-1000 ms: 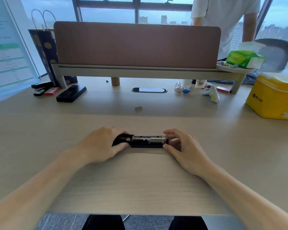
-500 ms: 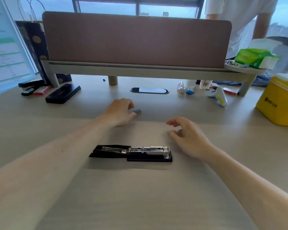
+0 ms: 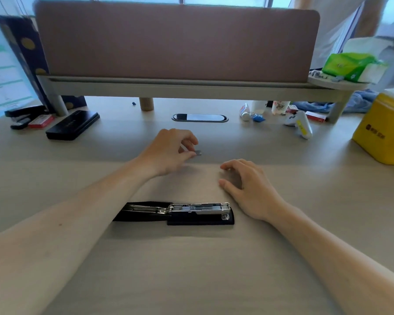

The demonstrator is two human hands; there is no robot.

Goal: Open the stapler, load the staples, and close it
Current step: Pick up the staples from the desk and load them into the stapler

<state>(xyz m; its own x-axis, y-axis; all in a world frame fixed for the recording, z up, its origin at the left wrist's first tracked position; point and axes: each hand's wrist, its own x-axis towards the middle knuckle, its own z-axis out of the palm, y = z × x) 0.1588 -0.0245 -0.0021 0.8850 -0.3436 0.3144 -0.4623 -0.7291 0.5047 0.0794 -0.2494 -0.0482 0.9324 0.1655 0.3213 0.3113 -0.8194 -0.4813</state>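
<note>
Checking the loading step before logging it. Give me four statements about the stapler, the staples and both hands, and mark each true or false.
1. The stapler lies open on the desk. True.
2. The right hand grips the stapler. False: it rests empty on the desk beside it.
3. The left hand reaches the staple strip with its fingertips. True.
4. The staple strip already sits in the stapler's channel. False: it is still beyond the stapler, at the left hand.
</note>
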